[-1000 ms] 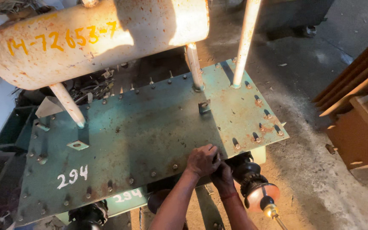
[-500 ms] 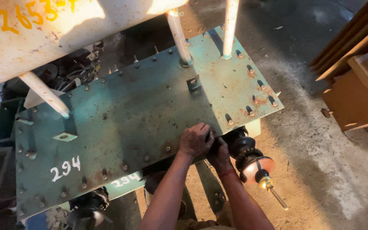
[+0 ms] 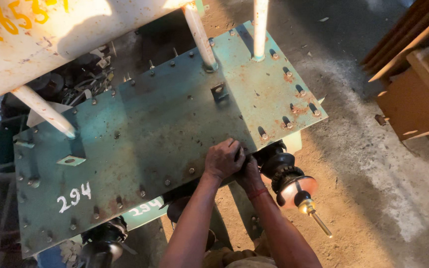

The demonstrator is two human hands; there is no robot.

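Observation:
A rusty green steel cover plate (image 3: 165,124), studded with bolts along its edges, lies on a transformer body. My left hand (image 3: 223,159) rests fist-like on the plate's near edge, fingers curled over something small that I cannot make out. My right hand (image 3: 249,173) sits just beneath it at the plate's rim, fingers closed against the same spot, its wrist wearing a red band. Right beside both hands a dark ribbed bushing (image 3: 286,176) with a brass stud tip (image 3: 314,214) sticks out from the tank side.
A cream cylindrical tank (image 3: 40,39) on two white pipes (image 3: 199,37) hangs over the plate's far side. Another dark bushing (image 3: 103,240) pokes out at lower left. Wooden crates (image 3: 418,84) stand at right on the dusty concrete floor (image 3: 373,188).
The view has shifted nearer and a little left. Both hands stay at the same spot on the plate's near edge, with the left hand now more on top of the right.

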